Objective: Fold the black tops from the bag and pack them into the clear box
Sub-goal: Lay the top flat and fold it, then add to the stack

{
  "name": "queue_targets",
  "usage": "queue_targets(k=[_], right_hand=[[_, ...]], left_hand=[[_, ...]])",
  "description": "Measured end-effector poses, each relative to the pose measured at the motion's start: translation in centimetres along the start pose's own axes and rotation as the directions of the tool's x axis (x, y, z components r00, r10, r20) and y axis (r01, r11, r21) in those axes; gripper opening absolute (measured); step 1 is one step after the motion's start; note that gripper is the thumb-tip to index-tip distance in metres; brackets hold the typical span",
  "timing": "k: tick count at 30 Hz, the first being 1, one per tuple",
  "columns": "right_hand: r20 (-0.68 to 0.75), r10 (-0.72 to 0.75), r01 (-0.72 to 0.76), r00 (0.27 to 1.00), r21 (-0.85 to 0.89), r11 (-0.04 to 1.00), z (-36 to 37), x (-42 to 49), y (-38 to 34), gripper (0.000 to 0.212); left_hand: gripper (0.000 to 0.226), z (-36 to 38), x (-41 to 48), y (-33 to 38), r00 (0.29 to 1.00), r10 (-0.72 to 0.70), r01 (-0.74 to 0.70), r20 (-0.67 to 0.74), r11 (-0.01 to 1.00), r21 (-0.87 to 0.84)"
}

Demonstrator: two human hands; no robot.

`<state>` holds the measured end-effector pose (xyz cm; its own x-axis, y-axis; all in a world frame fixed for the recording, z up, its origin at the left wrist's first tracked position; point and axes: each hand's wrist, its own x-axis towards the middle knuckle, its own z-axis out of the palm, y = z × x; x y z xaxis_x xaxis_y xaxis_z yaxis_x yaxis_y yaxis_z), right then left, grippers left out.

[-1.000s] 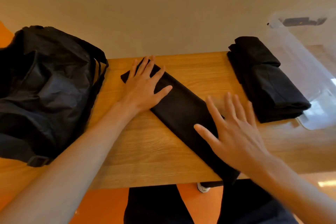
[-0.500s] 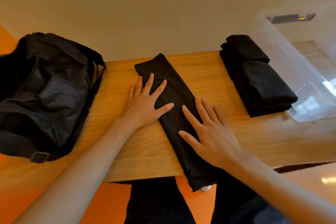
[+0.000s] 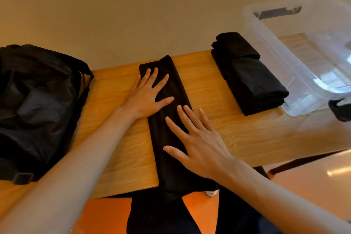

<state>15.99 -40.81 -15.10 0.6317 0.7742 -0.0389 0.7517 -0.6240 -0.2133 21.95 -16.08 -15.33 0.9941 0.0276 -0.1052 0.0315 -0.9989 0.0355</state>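
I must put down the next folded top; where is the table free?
Widest bare patch: the table between the long black top and the folded stack, reaching the near edge in front of the clear box. Narrower patch: between the bag and that top, but the left forearm crosses it. Crowded: the middle, with left hand and right hand on the top.

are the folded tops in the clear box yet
No, the folded tops sit stacked on the table beside the box, and no black cloth shows inside it.
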Motion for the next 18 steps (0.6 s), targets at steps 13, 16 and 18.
queue_targets(k=[13,16,18], right_hand=[[-0.006,0.067,-0.067,0.998,0.026,0.997,0.5,-0.7,-0.3,0.081],[0.002,0.034,-0.034,0.999,-0.003,0.999,0.1,-1.3,0.3,0.081],[-0.013,0.028,-0.028,1.0,-0.021,0.999,-0.2,-2.2,0.8,0.081]], left_hand=[[0.083,-1.3,2.7,-0.5,0.999,-0.049,0.049,0.014,0.999,0.011],[0.082,-1.6,-1.5,0.5,0.993,0.039,-0.049,-0.113,0.995,-0.088],[0.078,-1.9,-5.7,1.3,0.982,0.149,-0.17,-0.12,0.966,-0.193]])
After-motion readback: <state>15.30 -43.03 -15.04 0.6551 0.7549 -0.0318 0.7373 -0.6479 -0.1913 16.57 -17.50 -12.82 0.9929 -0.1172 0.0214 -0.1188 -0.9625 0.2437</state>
